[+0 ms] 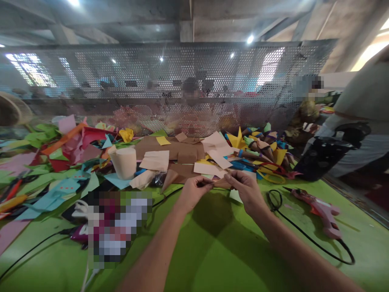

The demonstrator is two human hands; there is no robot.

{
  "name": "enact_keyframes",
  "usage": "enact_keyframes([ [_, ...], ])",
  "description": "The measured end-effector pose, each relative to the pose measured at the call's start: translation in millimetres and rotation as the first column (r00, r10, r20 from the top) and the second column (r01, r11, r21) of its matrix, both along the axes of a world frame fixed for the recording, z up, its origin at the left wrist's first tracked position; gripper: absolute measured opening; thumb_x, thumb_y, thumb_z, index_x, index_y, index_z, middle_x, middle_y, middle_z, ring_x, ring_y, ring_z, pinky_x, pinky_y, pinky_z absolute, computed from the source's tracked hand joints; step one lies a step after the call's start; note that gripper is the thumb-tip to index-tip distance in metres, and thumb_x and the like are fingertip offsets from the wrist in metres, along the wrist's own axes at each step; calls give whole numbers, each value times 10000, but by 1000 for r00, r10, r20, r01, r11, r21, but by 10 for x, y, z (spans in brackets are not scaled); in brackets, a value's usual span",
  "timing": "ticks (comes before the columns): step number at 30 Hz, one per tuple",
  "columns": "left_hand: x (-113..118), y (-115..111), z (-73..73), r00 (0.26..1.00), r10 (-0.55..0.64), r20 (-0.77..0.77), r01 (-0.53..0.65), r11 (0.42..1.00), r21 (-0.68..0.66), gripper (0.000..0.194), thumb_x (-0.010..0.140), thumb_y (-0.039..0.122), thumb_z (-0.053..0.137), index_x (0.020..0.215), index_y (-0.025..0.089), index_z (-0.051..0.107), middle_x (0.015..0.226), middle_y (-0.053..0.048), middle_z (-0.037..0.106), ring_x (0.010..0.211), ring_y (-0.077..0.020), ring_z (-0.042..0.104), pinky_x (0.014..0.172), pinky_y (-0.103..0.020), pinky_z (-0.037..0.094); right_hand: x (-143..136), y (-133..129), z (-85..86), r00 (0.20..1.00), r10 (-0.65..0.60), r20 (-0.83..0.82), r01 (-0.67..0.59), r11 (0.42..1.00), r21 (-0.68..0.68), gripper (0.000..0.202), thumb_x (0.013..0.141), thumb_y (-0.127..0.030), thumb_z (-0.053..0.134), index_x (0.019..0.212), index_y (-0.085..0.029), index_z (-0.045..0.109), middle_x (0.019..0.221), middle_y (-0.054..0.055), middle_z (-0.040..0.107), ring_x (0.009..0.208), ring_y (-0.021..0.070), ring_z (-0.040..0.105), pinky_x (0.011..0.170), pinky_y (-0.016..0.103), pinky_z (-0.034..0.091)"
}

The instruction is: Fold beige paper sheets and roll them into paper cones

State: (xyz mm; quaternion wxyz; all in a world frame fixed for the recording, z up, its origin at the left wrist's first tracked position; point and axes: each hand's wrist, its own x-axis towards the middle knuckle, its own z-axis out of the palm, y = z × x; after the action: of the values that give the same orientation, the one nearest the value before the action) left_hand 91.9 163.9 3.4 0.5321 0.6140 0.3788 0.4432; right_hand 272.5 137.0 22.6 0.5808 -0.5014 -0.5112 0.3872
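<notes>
My left hand (196, 192) and my right hand (243, 190) are raised over the green table (219, 251), a short way apart. Between them they pinch a small brown paper piece (222, 183), one end in each hand's fingertips. The inner fingers of my left hand are partly in shadow. Just beyond my hands lie brown sheets (182, 172) and pale pink sheets (216, 147). A light paper scrap (236, 196) lies on the table under my right hand.
At right is a pink glue gun (323, 213) with a black cord. A cream cup (125, 163) and coloured paper scraps (75, 148) lie left. A black container (322, 156) stands beside a person (361, 97). Behind rises a perforated metal panel (182, 67).
</notes>
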Motion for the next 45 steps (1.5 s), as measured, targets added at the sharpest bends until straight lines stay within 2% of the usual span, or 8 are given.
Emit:
enact_keyframes([
  [16, 4, -11, 2, 1000, -7, -13, 7, 1000, -30, 311, 688, 423, 791, 823, 146, 750, 792, -57, 725, 732, -173, 599, 732, -293, 432, 16, 36, -67, 1000, -7, 29, 6, 1000, 16, 340, 703, -506, 748, 699, -179, 655, 609, -9, 545, 562, 125, 422, 535, 273, 314],
  [25, -14, 6, 15, 996, 23, 89, -17, 998, -69, 373, 652, 464, 814, 809, 133, 743, 735, -45, 702, 680, -144, 560, 665, -261, 399, 38, 23, -16, 1000, 30, -3, -30, 999, 21, 387, 786, -531, 673, 947, -180, 695, 712, -1, 584, 599, 127, 447, 550, 264, 341],
  [28, -11, 14, 0, 992, 63, 111, -53, 994, -95, 384, 640, 470, 821, 801, 131, 739, 712, -38, 697, 666, -137, 562, 653, -252, 393, 35, 32, -33, 996, 78, 43, -78, 997, -5, 456, 729, -521, 735, 1037, -189, 681, 829, 18, 652, 656, 142, 511, 585, 264, 388],
  [30, -5, 13, -8, 991, 58, 117, -47, 994, -94, 372, 649, 459, 822, 800, 130, 738, 724, -40, 700, 681, -139, 577, 671, -253, 407, 31, 48, -72, 989, 105, 101, -103, 994, -24, 443, 685, -513, 772, 981, -194, 693, 835, 23, 675, 697, 166, 556, 609, 273, 420],
  [33, -7, 2, 14, 986, 8, 168, 7, 996, -88, 428, 650, 438, 835, 946, 142, 743, 770, -36, 706, 719, -139, 604, 692, -247, 426, 34, 70, -115, 984, 130, 126, -128, 991, -26, 362, 694, -519, 756, 861, -202, 707, 812, 30, 699, 738, 198, 599, 648, 299, 455],
  [37, -50, -18, 93, 951, 57, 302, -3, 984, -176, 743, 675, 464, 827, 1325, 209, 570, 901, -44, 732, 798, -156, 650, 696, -244, 459, 50, 78, -102, 993, 77, 93, -82, 996, 42, 310, 706, -478, 755, 848, -206, 713, 839, 38, 717, 768, 207, 616, 708, 324, 473],
  [40, -84, -18, 113, 953, 121, 277, -45, 963, -265, 617, 729, 534, 766, 1203, 160, 641, 909, -81, 744, 755, -157, 662, 713, -272, 488, 45, 61, -85, 981, 62, 185, -84, 990, 115, 243, 742, -424, 740, 836, -201, 714, 824, 41, 699, 757, 201, 604, 701, 320, 464],
  [45, -77, 16, 65, 974, 39, 221, 22, 964, -267, 456, 691, 485, 804, 988, 144, 748, 871, -66, 743, 663, -129, 658, 713, -263, 487, 15, 17, -83, 883, 29, 469, -167, 952, 256, 126, 835, -323, 671, 834, -213, 730, 873, 56, 674, 851, 217, 595, 746, 319, 452],
])
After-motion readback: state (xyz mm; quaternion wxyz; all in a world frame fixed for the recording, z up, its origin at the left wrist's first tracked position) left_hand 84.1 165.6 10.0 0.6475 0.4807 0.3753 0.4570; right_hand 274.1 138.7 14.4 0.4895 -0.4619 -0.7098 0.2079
